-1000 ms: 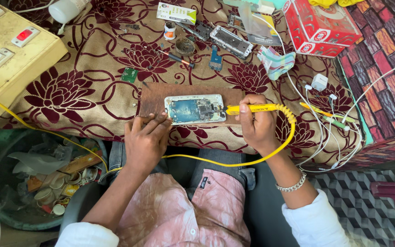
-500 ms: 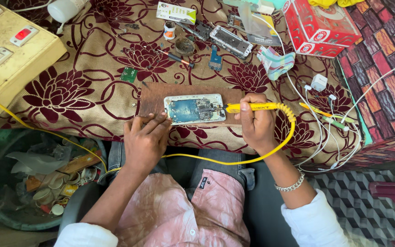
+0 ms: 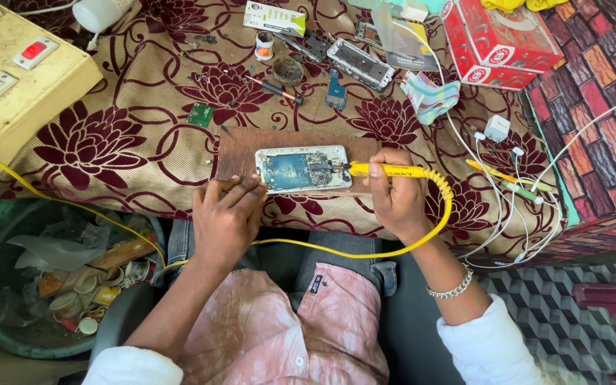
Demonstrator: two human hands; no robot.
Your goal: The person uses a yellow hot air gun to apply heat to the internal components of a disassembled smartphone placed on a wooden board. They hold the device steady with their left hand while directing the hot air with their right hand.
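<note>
The opened smartphone (image 3: pixel 302 170) lies flat, back cover off and circuit board exposed, on a brown wooden board (image 3: pixel 240 153) near the front edge of the desk (image 3: pixel 137 153), which is draped in a beige cloth with maroon flowers. The right hand (image 3: pixel 393 196) has its grip closed around a yellow soldering iron (image 3: pixel 393 171); the tip rests on the board at the phone's right end. The iron's yellow cord (image 3: pixel 365 251) loops down across the lap. The left hand (image 3: pixel 226 217) has its fingers together, pressing on the near left edge of the wooden board just beside the phone — it holds nothing.

Status, as judged from this view: disassembly is complete and work at the board is in progress. The phone remains open, so closing it up is still outstanding.

Farther out lie a second stripped phone frame (image 3: pixel 360 63), a small green circuit piece (image 3: pixel 199 115), a small round tin (image 3: pixel 288 70), a red carton (image 3: pixel 500 36) and white charging cables (image 3: pixel 515 192). A yellow switchboard (image 3: pixel 8 78) sits at the left — a bin of scraps (image 3: pixel 58 278) stands below it.
</note>
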